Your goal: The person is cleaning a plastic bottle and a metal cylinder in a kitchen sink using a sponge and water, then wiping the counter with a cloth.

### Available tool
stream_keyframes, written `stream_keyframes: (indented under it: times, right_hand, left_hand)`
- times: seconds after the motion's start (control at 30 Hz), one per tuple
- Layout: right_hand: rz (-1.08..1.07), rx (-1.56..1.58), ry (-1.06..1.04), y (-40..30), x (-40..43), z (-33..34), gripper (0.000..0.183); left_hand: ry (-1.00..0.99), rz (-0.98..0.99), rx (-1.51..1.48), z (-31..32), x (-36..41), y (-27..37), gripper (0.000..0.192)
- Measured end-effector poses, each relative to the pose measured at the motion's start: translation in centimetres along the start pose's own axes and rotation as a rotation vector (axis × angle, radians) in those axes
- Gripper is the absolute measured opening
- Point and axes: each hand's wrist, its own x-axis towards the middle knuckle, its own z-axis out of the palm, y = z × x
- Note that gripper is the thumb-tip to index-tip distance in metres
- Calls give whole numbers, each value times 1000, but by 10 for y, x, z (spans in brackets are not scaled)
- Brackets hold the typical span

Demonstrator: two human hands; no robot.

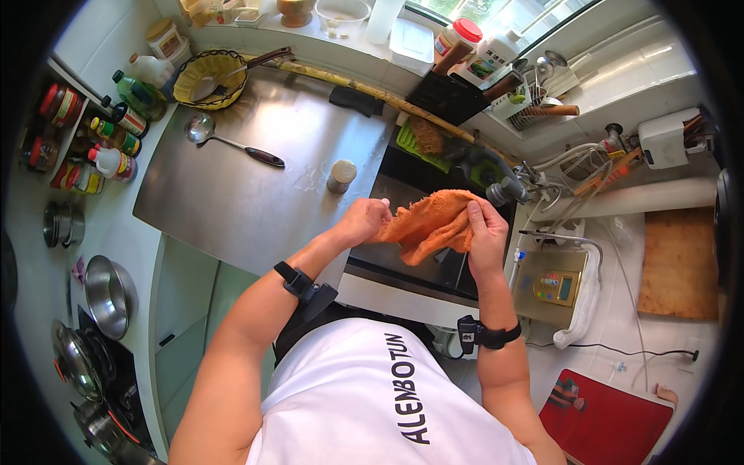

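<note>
An orange cloth (pixel 427 224), frayed at its edges, is stretched between both hands above the dark sink (pixel 401 261). My left hand (pixel 367 220) grips its left end with the fingers closed. My right hand (pixel 487 232) pinches the right end, thumb on top. Just beyond my left hand a small jar with a pale lid (pixel 342 175) stands on the stainless steel worktop (pixel 244 200), beside some wet marks. A metal ladle with a dark handle (pixel 232 142) lies farther left on the same worktop. The black faucet head (pixel 507 192) is close beyond my right hand.
A yellow basket (pixel 209 78) stands at the worktop's back left corner, near several bottles (pixel 139 96). Behind the sink are a green rack (pixel 421 148) with a brown scrubber and a black knife block (pixel 447 96). A steel bowl (pixel 109 296) sits on the left counter.
</note>
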Motion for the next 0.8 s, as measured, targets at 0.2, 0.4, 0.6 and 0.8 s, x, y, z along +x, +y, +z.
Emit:
stream_keyframes:
  times: [0.2, 0.4, 0.6, 0.8]
  right_hand:
    - [369, 344, -381, -47, 0, 14, 32]
    - [467, 569, -545, -65, 11, 18, 46]
    - [406, 325, -616, -61, 7, 28, 71]
    - [301, 106, -653, -56, 7, 55, 30]
  left_hand:
    - [-98, 333, -174, 2, -19, 50, 58]
    - [-279, 211, -270, -8, -26, 60, 70]
    - [-270, 143, -443, -52, -74, 75, 81]
    - [-329, 87, -772, -113, -108, 79, 101]
